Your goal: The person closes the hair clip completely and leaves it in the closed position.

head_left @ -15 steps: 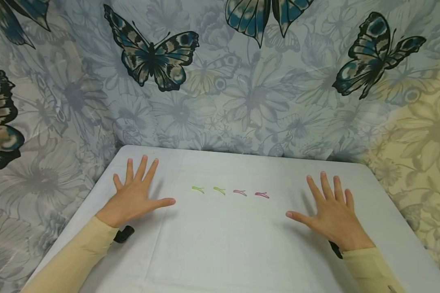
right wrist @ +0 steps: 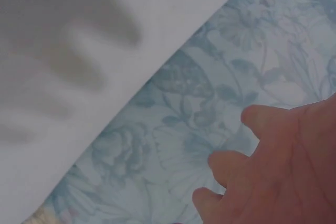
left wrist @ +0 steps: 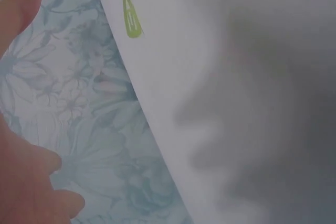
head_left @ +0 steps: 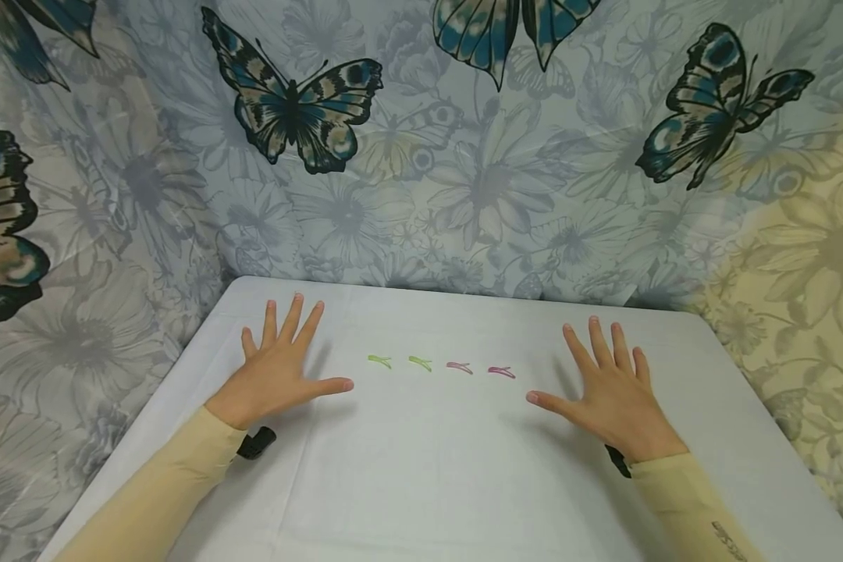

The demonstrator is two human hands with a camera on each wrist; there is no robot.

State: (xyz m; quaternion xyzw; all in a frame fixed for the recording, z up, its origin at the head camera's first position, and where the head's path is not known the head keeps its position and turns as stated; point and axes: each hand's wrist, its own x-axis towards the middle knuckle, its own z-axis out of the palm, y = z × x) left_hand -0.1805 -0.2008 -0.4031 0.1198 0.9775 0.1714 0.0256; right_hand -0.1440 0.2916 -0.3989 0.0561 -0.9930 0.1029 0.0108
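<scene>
Several snap hair clips lie in a row across the table's middle. From left to right in the head view come a green clip (head_left: 379, 361), another green clip (head_left: 420, 364), a pink clip (head_left: 460, 368) and a darker magenta clip (head_left: 502, 372). My left hand (head_left: 270, 378) hovers left of the row, fingers spread, thumb pointing toward the nearest green clip. To the right of the magenta clip, my right hand (head_left: 614, 398) hovers with spread fingers. Neither hand touches a clip. The left wrist view shows a green clip (left wrist: 132, 17) near the table edge.
The white table (head_left: 421, 484) stands against a floral cloth backdrop (head_left: 492, 187) printed with butterflies. Shadows of both hands fall on its surface. Dark wrist devices, such as the left one (head_left: 256, 443), sit beneath the sleeves.
Both hands have moved inward, the left one to the right and the right one to the left and slightly farther forward. The clips lie as before.
</scene>
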